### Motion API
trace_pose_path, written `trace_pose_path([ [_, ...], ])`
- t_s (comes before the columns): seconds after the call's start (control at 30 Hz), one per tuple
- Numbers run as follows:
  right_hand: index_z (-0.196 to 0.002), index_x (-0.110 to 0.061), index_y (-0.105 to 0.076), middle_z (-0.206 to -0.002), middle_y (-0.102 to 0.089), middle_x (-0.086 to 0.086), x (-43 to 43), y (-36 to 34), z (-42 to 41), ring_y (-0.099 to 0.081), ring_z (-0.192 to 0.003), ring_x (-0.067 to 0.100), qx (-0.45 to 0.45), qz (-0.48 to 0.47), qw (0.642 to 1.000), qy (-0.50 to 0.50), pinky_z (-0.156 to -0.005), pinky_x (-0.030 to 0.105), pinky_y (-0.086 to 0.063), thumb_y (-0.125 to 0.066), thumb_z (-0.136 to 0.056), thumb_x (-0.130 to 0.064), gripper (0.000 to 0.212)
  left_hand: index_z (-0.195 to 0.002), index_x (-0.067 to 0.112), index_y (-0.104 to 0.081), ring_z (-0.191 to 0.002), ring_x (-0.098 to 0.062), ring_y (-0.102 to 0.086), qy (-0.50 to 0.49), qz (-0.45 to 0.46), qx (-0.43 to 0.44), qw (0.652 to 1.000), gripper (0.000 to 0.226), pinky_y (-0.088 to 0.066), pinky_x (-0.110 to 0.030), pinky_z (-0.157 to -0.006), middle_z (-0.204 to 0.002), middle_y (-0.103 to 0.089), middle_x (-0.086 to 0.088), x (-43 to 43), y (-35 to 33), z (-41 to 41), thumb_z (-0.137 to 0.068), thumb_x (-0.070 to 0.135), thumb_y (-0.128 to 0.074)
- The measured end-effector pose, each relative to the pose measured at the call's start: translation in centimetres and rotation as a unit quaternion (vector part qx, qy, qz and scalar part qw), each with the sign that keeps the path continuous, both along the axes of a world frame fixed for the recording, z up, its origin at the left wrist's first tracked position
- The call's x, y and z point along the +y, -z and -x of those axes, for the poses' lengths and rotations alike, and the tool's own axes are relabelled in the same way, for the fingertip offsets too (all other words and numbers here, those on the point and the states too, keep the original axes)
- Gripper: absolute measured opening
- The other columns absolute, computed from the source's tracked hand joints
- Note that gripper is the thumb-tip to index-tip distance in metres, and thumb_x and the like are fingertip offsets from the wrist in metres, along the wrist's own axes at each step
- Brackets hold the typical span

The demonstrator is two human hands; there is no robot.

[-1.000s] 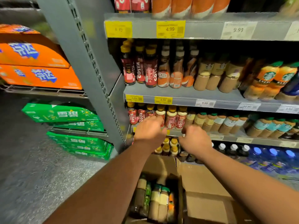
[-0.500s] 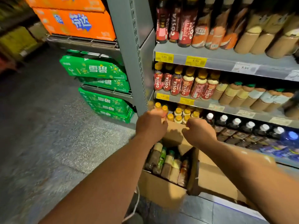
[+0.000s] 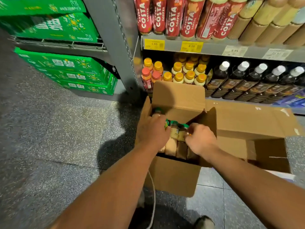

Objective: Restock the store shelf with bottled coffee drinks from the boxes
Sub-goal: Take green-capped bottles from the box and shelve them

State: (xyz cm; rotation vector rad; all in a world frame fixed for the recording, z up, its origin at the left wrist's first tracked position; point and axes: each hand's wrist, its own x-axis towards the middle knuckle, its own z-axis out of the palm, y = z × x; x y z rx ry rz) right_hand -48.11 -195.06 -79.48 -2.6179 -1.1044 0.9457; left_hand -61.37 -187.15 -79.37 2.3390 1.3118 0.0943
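Note:
An open cardboard box (image 3: 173, 176) stands on the floor before the shelf (image 3: 214, 47). It holds tan coffee bottles with green caps (image 3: 177, 133). My left hand (image 3: 151, 131) reaches into the box's left side, fingers curled around bottle tops. My right hand (image 3: 200, 139) is closed on the bottles from the right. Both hands press on the same cluster of bottles. The bottles' lower parts are hidden by the hands and box walls.
A second, larger cardboard box (image 3: 250, 123) sits right of the open one. Red Costa bottles (image 3: 173, 17) fill the shelf above; yellow-capped bottles (image 3: 181, 71) and dark white-capped bottles (image 3: 247, 76) line the bottom shelf. Green cases (image 3: 66, 71) are stacked at left. A white cord (image 3: 153, 204) hangs below.
Both hands came down from the shelf edge into the open box and closed on the green-capped bottles. The view tilted down towards the floor.

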Motion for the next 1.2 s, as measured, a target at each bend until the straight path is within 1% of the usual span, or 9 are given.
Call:
trace_pose_path([
  [0.1,-0.112,-0.015,-0.063,-0.108,-0.065,0.011,0.1,3.2,0.5,-0.061,-0.099,0.03,0.011,0.004,1.0,0.023,-0.079,0.032,-0.05,-0.058,-0.083,-0.019,0.03,-0.105,0.021,-0.059,-0.091,-0.024,-0.056,-0.006,0.012,0.02,1.0,0.022,-0.044,-0.035,-0.07,-0.101,-0.061,-0.001,1.4,3.6,-0.3,-0.088,0.035,-0.056],
  [0.27,-0.116,-0.01,-0.06,-0.119,-0.058,0.012,0.6,8.7,0.0,-0.057,-0.108,0.029,-0.023,0.023,0.999,0.038,-0.088,0.033,-0.047,-0.06,-0.084,-0.021,0.034,-0.128,0.018,-0.049,-0.115,-0.024,-0.045,-0.004,0.079,0.051,0.996,0.038,-0.043,-0.04,-0.093,-0.13,-0.048,-0.002,2.4,9.9,-1.5,-0.092,0.03,-0.051],
  [0.47,-0.136,-0.001,-0.037,-0.131,-0.048,0.019,0.0,14.4,-1.1,-0.049,-0.119,0.035,-0.037,0.112,0.99,0.076,-0.097,0.037,-0.041,-0.055,-0.09,-0.032,0.059,-0.131,0.016,-0.042,-0.119,-0.028,-0.039,-0.001,0.07,0.09,0.993,0.046,-0.04,-0.037,-0.095,-0.136,-0.037,-0.009,1.9,15.6,-2.2,-0.09,0.027,-0.058],
  [0.63,-0.134,0.001,-0.035,-0.129,-0.051,0.018,-0.4,16.9,-1.1,-0.054,-0.116,0.033,-0.016,0.158,0.975,0.154,-0.094,0.036,-0.045,-0.058,-0.089,-0.023,0.056,-0.134,0.017,-0.043,-0.132,-0.026,-0.03,0.058,0.024,0.066,0.996,0.049,-0.029,-0.038,-0.109,-0.139,-0.039,-0.006,0.9,17.5,-2.8,-0.089,0.031,-0.055],
  [0.73,-0.14,0.004,-0.029,-0.136,-0.045,0.019,-0.3,18.0,-1.3,-0.05,-0.121,0.032,-0.038,0.175,0.97,0.162,-0.097,0.036,-0.044,-0.056,-0.09,-0.018,0.06,-0.136,0.017,-0.04,-0.135,-0.023,-0.028,0.067,0.065,0.025,0.995,0.048,-0.028,-0.04,-0.111,-0.143,-0.035,-0.006,0.0,18.2,-3.3,-0.091,0.026,-0.054],
  [0.83,-0.144,0.005,-0.022,-0.142,-0.035,0.019,-0.1,18.6,-1.2,-0.046,-0.125,0.031,-0.053,0.215,0.964,0.146,-0.097,0.036,-0.044,-0.054,-0.091,-0.016,0.066,-0.14,0.018,-0.035,-0.136,-0.022,-0.028,0.071,0.085,0.012,0.994,0.052,-0.028,-0.036,-0.112,-0.145,-0.032,-0.005,-0.7,19.0,-3.8,-0.091,0.024,-0.054],
  [0.93,-0.141,0.003,-0.033,-0.142,-0.034,0.02,-0.2,18.9,-1.4,-0.046,-0.124,0.03,-0.055,0.231,0.962,0.138,-0.095,0.034,-0.046,-0.053,-0.092,-0.013,0.055,-0.141,0.021,-0.031,-0.135,-0.023,-0.028,0.088,0.084,0.043,0.992,0.057,-0.028,-0.035,-0.108,-0.146,-0.03,-0.006,-0.9,19.6,-4.2,-0.09,0.026,-0.055],
  [1.1,-0.143,0.006,-0.022,-0.139,-0.04,0.019,-0.3,19.4,-1.7,-0.046,-0.125,0.031,-0.042,0.208,0.968,0.131,-0.099,0.033,-0.041,-0.043,-0.098,-0.015,0.053,-0.142,0.023,-0.031,-0.138,-0.023,-0.025,0.09,0.102,0.046,0.99,0.059,-0.03,-0.034,-0.108,-0.149,-0.027,-0.005,-1.2,19.7,-4.9,-0.09,0.021,-0.058],
  [1.2,-0.145,0.006,-0.014,-0.142,-0.036,0.019,-0.1,19.9,-1.8,-0.043,-0.128,0.03,-0.051,0.213,0.965,0.141,-0.099,0.035,-0.04,-0.037,-0.101,-0.015,0.054,-0.144,0.022,-0.027,-0.137,-0.023,-0.028,0.101,0.106,0.026,0.989,0.061,-0.032,-0.035,-0.108,-0.149,-0.028,-0.005,-0.9,20.0,-5.7,-0.091,0.02,-0.056],
])
